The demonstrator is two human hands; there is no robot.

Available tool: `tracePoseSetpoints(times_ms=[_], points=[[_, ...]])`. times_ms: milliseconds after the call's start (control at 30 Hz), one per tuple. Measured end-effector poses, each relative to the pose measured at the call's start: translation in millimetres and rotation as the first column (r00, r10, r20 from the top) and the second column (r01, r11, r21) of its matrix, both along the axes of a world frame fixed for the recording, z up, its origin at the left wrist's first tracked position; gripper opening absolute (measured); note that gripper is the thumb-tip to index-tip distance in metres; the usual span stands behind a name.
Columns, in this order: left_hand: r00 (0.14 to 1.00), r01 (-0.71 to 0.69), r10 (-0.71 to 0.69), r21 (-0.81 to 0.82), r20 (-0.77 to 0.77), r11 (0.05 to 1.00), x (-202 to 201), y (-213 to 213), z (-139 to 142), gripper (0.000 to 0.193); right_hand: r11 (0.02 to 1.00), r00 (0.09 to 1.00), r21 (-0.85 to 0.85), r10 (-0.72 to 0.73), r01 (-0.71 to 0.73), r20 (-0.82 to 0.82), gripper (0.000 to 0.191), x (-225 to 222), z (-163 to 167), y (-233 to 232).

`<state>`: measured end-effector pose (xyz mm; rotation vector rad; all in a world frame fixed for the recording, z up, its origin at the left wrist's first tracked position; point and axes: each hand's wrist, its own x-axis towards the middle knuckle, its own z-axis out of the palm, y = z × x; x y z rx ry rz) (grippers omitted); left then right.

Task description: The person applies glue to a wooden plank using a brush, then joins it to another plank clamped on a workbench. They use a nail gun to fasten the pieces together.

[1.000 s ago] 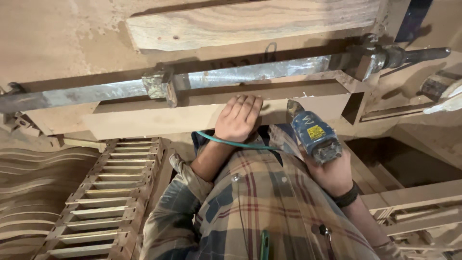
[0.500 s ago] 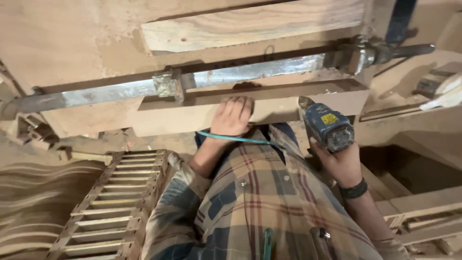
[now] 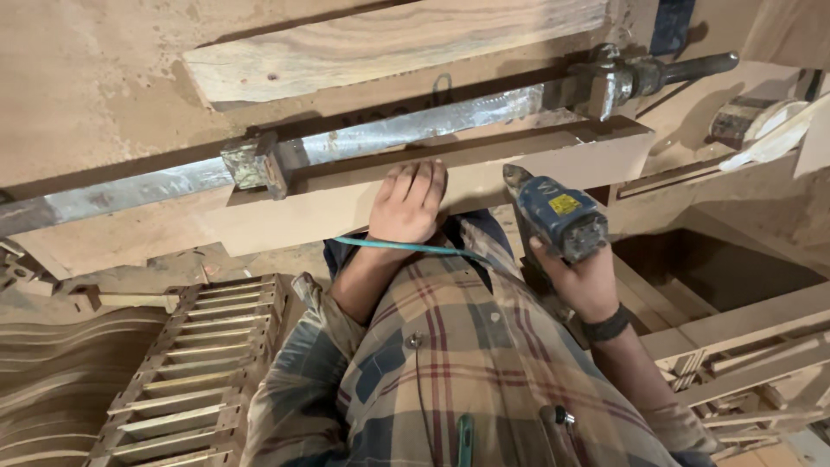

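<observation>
The left hand [image 3: 408, 206] is laid flat, fingers together and stretched out, against the edge of a pale board [image 3: 346, 203], with nothing gripped in it. The right hand [image 3: 581, 278] is closed around the handle of a blue drill [image 3: 553, 212], whose tip is pointed at the same board just right of the left hand. A thin teal cord [image 3: 406, 247] is stretched across the left wrist. The board is held by a long metal clamp [image 3: 363, 143], above which a rough plank [image 3: 389, 39] is set on a dusty brown worktop [image 3: 95, 78]. A slatted wooden frame [image 3: 194, 363] is seen lower left, further timber frames to the right. A small yellow label is carried on the drill's body. Compared with the earlier frame, the drill has been brought closer to the board.
</observation>
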<state>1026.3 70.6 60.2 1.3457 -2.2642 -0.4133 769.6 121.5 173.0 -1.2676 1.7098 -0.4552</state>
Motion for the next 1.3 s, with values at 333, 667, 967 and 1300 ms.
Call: tracePoseSetpoints(times_ms=[333, 667, 967, 1300], points=[[1.000, 0.000, 0.000, -0.023, -0.011, 1.000, 4, -2, -3, 0.044, 0.998, 1.000, 0.051, -0.023, 0.024, -0.006, 0.031, 8, 1, -5], [1.000, 0.003, -0.003, -0.041, -0.021, 0.999, 4, -6, -4, 0.041, 0.994, 0.989, 0.064, 0.092, -0.085, -0.115, 0.031, 13, 6, -13], [0.998, -0.061, 0.059, 0.079, 0.025, 0.995, 22, 1, 8, 0.062, 0.998, 0.999, -0.062, -0.011, 0.008, -0.050, 0.041, 14, -1, -8], [0.997, -0.074, 0.072, 0.086, 0.023, 0.994, 65, 9, 16, 0.069, 0.996, 1.000, 0.082, 0.023, -0.024, 0.017, 0.036, 23, 4, -18]])
